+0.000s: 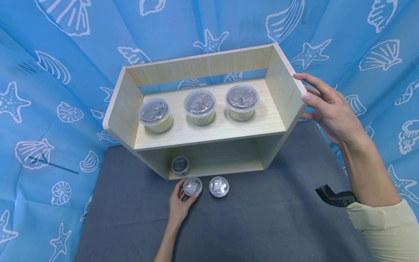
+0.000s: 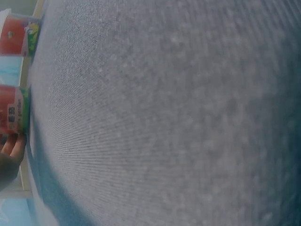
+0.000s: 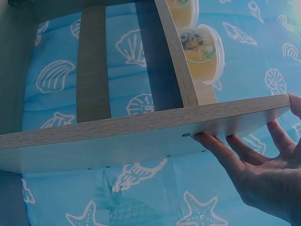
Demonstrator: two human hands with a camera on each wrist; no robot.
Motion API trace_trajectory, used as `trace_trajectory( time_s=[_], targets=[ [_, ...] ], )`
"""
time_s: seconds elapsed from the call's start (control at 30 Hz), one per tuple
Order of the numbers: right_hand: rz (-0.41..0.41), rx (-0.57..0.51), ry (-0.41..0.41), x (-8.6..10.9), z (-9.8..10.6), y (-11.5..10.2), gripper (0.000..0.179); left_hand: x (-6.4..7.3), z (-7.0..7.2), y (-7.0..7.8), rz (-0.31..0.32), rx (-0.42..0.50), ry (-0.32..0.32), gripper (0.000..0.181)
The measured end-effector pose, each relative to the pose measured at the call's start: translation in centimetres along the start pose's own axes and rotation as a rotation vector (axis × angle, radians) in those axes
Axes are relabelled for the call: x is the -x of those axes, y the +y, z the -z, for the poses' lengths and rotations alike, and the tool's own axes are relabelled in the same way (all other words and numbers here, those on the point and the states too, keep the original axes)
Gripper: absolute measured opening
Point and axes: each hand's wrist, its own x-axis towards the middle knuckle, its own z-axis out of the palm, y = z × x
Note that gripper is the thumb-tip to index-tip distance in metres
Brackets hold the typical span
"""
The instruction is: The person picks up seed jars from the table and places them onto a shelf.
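Note:
My left hand (image 1: 179, 207) grips a small round lidded tub (image 1: 192, 186) with fingers and thumb around its left and near sides. It stands on the cloth just in front of the shelf. Seen in the left wrist view, this tub (image 2: 11, 110) is red with a green-edged label, and fingertips (image 2: 18, 149) touch its side. Another lidded tub (image 1: 219, 186) sits to its right, and a third tub (image 1: 180, 166) stands at the lower shelf's left end. My right hand (image 1: 334, 109) holds the wooden shelf (image 1: 289, 78) by its right side panel, several fingers (image 3: 218, 153) against the outer face.
On the upper board stand three larger clear tubs with yellowish contents: a left one (image 1: 156, 114), a middle one (image 1: 200, 107) and a right one (image 1: 242, 103). A grey cloth (image 1: 262, 225) covers the table. Behind hangs a blue shell-patterned curtain (image 1: 176, 22).

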Motion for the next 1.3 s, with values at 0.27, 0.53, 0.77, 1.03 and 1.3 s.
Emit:
trace_trajectory(
  time_s=[0.27,0.53,0.77,1.03,1.3],
  targets=[
    [0.0,0.01,0.006,0.0,0.0,0.0,0.047,0.0,-0.6,0.5,-0.043,-0.019,0.028,0.07],
    [0.01,-0.002,-0.003,0.0,0.0,0.1,0.047,-0.1,-0.9,2.9,-0.072,-0.049,0.019,0.07],
    [0.009,0.003,0.004,0.0,0.0,0.2,0.047,-0.5,-1.0,6.0,-0.118,-0.044,0.004,0.065],
    [0.005,0.024,0.016,0.1,-0.1,0.2,0.047,-1.3,-1.6,7.1,-0.137,-0.045,0.008,0.065],
    [0.008,0.022,0.017,0.1,-0.1,0.2,0.047,-2.5,-2.5,7.6,-0.186,-0.083,0.022,0.065]
  ],
)
